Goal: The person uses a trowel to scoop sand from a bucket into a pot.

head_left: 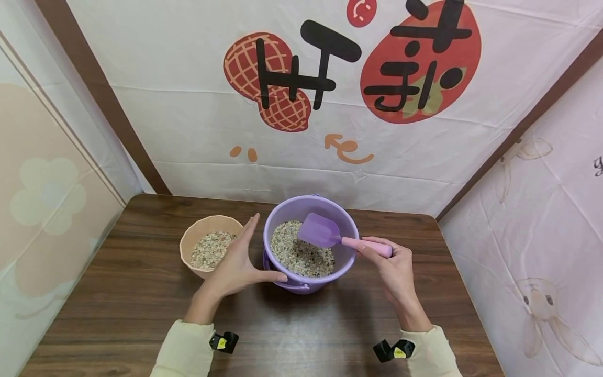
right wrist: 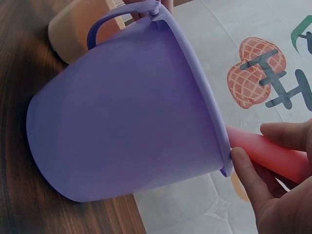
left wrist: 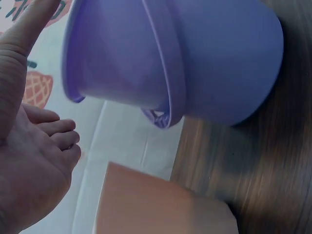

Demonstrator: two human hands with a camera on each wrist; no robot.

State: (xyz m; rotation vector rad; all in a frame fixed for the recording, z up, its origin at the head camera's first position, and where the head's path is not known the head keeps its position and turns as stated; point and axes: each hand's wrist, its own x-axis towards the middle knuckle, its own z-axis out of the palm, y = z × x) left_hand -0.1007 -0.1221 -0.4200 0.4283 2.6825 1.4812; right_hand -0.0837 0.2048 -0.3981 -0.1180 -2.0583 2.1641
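Farthest left on the wooden table (head_left: 141,293) stands a peach bowl (head_left: 207,233) holding a grain mix, just beyond the fingers of the left hand (head_left: 237,264). That hand is spread open, fingers straight and thumb stretched out, cupping the left side of the purple bucket (head_left: 308,285); the thumb lies along the bucket's lower front wall, and in the left wrist view the palm (left wrist: 34,170) faces the bucket's side (left wrist: 214,63) with the fingers loose, curled round nothing. The bucket sits upright between the two hands, partly filled with the same grain mix (head_left: 299,254). Over that grain, inside the rim, hangs the purple blade of a small scoop (head_left: 320,230). Its pink handle (head_left: 367,246) runs out over the bucket's right rim into the right hand (head_left: 395,269), whose fingers and thumb are wrapped round it; the right wrist view shows the fingertips (right wrist: 246,170) pinching the handle just beside the rim.
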